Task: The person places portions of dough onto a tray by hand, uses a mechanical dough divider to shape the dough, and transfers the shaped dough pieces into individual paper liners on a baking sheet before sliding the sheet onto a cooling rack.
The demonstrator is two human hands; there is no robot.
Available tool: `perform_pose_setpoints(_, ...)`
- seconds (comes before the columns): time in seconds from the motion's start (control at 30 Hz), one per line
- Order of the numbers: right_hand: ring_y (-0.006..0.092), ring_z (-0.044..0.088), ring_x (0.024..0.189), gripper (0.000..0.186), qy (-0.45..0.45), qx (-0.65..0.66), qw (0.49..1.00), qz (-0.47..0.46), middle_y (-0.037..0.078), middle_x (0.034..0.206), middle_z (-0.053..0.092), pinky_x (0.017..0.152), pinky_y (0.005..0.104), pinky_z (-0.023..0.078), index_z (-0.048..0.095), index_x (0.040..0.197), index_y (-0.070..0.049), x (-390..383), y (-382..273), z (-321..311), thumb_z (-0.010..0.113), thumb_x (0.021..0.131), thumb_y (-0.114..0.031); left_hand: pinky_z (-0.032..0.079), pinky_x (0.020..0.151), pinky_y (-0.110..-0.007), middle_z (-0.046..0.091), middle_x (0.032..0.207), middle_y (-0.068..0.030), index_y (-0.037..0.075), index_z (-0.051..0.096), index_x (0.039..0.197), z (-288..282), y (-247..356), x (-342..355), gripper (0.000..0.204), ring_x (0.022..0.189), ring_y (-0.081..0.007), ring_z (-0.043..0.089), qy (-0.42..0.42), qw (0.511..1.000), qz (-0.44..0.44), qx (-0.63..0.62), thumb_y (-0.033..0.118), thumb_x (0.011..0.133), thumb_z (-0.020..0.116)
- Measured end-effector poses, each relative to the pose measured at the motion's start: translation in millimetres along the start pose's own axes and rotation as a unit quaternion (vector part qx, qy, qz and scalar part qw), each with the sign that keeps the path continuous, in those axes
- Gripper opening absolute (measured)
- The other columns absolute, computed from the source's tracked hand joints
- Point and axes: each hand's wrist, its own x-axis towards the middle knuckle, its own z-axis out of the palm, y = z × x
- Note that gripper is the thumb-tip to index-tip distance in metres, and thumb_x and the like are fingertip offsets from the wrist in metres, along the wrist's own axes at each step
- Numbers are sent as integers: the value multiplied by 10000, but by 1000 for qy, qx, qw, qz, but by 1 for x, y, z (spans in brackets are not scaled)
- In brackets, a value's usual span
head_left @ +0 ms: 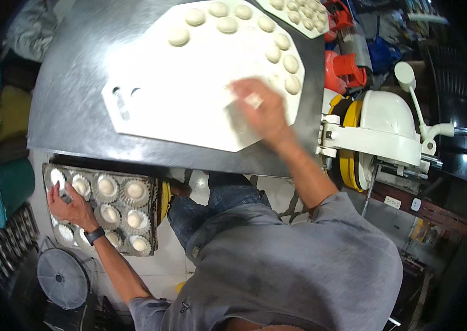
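My left hand [70,208] rests over a dark metal tray [155,212] of fluted liners, most holding pale dough balls [135,190]; its fingers are apart, touching near the upper-left liners. My right hand [256,107] is motion-blurred over a white octagonal board [156,110], with something pale among its fingers that I cannot make out. Several rounded dough pieces [178,35] sit along the board's back and right side. A smaller white board [316,33] with more dough balls lies at the back right.
The dark worktop [68,110] carries both boards. A white and yellow machine [382,143] flanks its right end, with red objects [346,71] behind. Lidded bins [10,190] and a round fan [62,278] stand at the left, on or near the tiled floor [167,273].
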Motion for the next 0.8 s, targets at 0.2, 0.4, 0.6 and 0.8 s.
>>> perform_pose_setpoints(0.2,204,692,818,256,163,-117,960,194,140,965,735,772,335,541,721,1102,-34,40,160,-127,675,893,-174,446,990,-413,646,1181,-129,27,701,1116,22,248,56,220,1128,-289,575,-34,938,133,-318,88,906,688)
perform_pose_setpoints(0.4,114,595,785,350,122,10,964,236,37,893,686,732,260,493,703,1188,-19,55,195,-131,719,910,-230,452,932,-505,640,1201,-196,42,635,1220,92,481,32,385,1125,-384,572,-235,845,275,-394,304,939,644)
perform_pose_setpoints(0.6,127,631,857,283,-4,-136,977,165,49,946,656,770,291,531,668,1012,2,57,186,-125,746,891,-241,510,871,-420,632,1052,-201,-2,628,1135,101,545,28,349,964,-338,610,-344,836,305,-300,261,912,680)
perform_pose_setpoints(0.8,148,653,864,323,84,524,802,274,52,998,614,780,336,561,567,1179,-27,69,208,-148,686,928,-194,475,733,-244,615,970,-18,34,638,1048,88,536,5,261,873,-85,566,-467,639,-24,-611,185,855,726)
